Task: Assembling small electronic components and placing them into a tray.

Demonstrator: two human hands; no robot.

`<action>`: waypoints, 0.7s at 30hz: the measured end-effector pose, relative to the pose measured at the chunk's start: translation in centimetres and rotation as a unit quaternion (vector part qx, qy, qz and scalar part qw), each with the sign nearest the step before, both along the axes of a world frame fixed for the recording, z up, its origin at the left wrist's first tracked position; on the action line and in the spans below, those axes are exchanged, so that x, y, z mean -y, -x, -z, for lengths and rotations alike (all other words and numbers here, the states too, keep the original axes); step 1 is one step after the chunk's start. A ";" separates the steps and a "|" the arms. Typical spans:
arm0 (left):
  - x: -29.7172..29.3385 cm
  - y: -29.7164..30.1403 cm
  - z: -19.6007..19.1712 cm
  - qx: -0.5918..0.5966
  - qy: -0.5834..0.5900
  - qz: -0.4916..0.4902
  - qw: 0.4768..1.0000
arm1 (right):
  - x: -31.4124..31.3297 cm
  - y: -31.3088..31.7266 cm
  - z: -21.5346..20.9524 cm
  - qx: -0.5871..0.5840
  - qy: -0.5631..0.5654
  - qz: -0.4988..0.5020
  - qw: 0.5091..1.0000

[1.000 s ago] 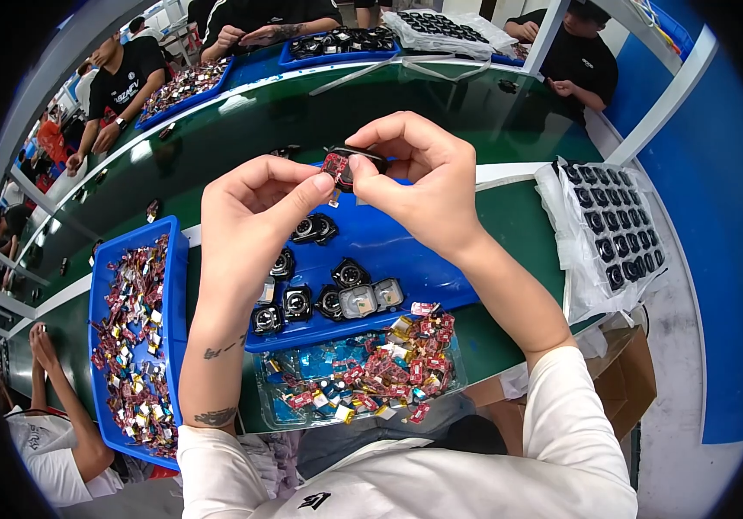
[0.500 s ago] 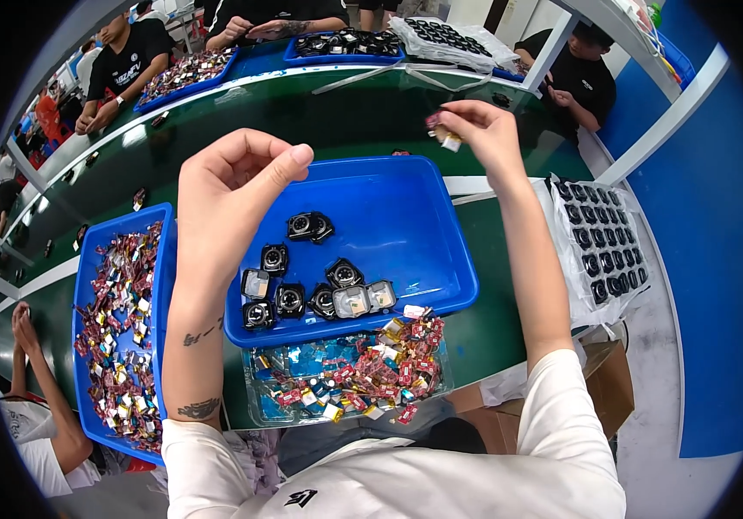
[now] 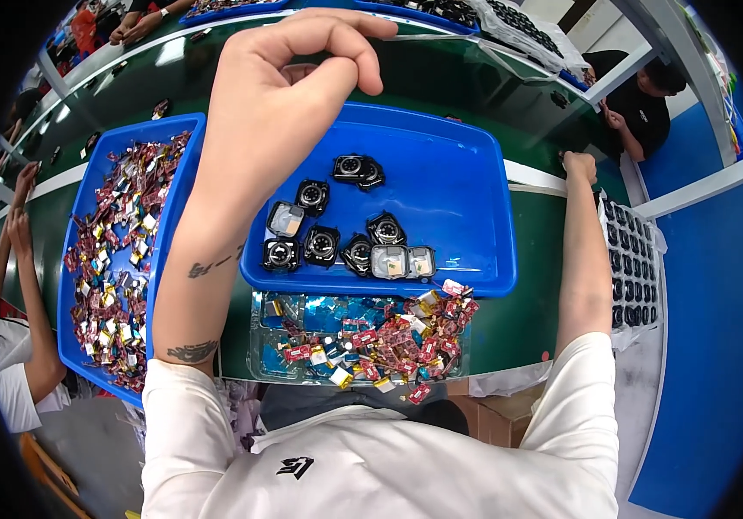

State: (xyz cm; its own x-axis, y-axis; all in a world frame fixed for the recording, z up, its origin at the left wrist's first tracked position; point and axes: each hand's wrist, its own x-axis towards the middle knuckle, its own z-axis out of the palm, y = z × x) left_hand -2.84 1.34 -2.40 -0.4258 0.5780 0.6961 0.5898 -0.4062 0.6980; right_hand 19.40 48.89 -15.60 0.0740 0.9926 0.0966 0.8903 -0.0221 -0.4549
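Observation:
My left hand is raised over the left far corner of a blue tray. Its fingers are curled toward the thumb, and whatever lies between them is hidden. Stretched out to the far right, my right hand is over the green bench beside a white-lined tray of black watch cases. Its fingers are closed, and I cannot make out anything in them. Inside the blue tray lie several black watch cases, some with clear covers. Small red circuit boards with batteries are heaped in a clear plastic tray close to my body.
A second blue tray, full of similar circuit boards, stands at the left. Beyond runs a green conveyor belt with loose parts on it. A white frame post rises at the right. Other people's hands are at the left.
My right hand has reached farther out to the right; the red circuit board with a battery it held no longer shows. My left hand appears higher. The whole view has shifted.

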 end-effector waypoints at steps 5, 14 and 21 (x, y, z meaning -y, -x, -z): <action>-0.5 -0.9 -0.3 0.017 -0.012 0.032 0.999 | 7.6 4.3 -3.8 -0.108 -0.205 -0.331 0.915; -0.2 -1.9 -1.2 0.087 -0.016 -0.017 0.996 | 41.0 6.9 -6.8 -0.044 -0.074 -0.871 0.484; 0.9 -2.9 -2.7 0.061 0.030 -0.011 0.998 | 43.2 8.3 -4.6 -0.052 -0.123 -0.866 0.482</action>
